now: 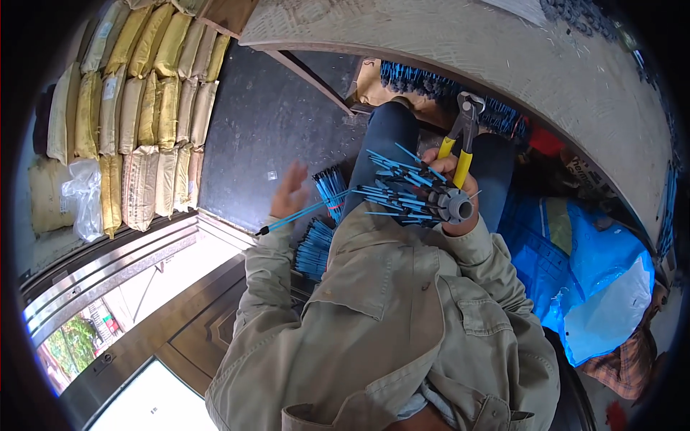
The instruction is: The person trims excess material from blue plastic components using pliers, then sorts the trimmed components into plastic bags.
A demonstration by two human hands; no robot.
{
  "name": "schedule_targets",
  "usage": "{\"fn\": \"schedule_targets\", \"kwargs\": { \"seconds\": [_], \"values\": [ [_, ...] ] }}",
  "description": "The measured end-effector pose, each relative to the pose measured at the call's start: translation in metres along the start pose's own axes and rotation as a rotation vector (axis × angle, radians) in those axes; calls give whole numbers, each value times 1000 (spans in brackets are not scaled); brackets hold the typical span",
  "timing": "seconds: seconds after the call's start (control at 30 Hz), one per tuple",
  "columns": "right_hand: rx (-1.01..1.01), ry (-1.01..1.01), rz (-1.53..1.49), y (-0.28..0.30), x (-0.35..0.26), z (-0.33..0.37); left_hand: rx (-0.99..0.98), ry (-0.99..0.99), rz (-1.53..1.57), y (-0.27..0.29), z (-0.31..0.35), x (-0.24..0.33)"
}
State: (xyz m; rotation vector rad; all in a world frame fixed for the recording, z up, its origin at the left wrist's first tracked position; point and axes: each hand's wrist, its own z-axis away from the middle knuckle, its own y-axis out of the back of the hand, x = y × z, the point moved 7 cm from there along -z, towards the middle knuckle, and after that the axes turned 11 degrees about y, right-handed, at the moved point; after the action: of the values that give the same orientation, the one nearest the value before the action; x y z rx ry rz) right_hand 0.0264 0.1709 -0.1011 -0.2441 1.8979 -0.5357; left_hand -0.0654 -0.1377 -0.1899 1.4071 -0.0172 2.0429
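My right hand (pixel 461 192) is closed round a grey, ribbed, hollow-ended plastic piece (pixel 456 207) in front of my lap. Many thin blue sticks (pixel 402 183) with black tips fan out from it to the left. The same hand also holds pliers (pixel 466 126) with yellow handles, jaws pointing away from me. My left hand (pixel 290 188), slightly blurred, is raised to the left with its fingers stretched out. Long blue strands (pixel 305 212) with a dark end cross in front of its wrist. Beside my left thigh lie bundles of blue sticks (pixel 313 249), one tied in red.
Stacked yellow and tan sacks (pixel 147 108) stand at the left, with a clear plastic bag (pixel 85 197). A worktop (pixel 445 36) curves across the far side, above more blue-stick pieces (pixel 410 77). Blue plastic sheeting (pixel 546 251) lies at the right. A doorway (pixel 154 273) opens at lower left.
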Motion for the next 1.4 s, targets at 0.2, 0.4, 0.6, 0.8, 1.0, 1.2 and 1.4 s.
{"fn": "schedule_targets", "kwargs": {
  "seconds": [0.2,0.4,0.6,0.8,1.0,1.2,1.4],
  "values": [
    [33,-41,-25,0,0,2,-121,-553,-204,-50,30,132],
    [33,-55,68,-33,-7,-12,-212,-795,176,-87,41,250],
    [79,-92,94,-46,-7,-14,-78,-627,128,-89,51,249],
    [136,64,329,-46,-35,-17,17,-610,198,-75,61,247],
    [-140,258,536,-63,-91,-47,5,-640,241,-71,63,242],
    [-300,365,436,-77,-90,-55,-19,-581,327,-72,56,240],
    [-325,417,593,-90,-109,-63,-24,-661,216,-75,60,250]
  ]
}}
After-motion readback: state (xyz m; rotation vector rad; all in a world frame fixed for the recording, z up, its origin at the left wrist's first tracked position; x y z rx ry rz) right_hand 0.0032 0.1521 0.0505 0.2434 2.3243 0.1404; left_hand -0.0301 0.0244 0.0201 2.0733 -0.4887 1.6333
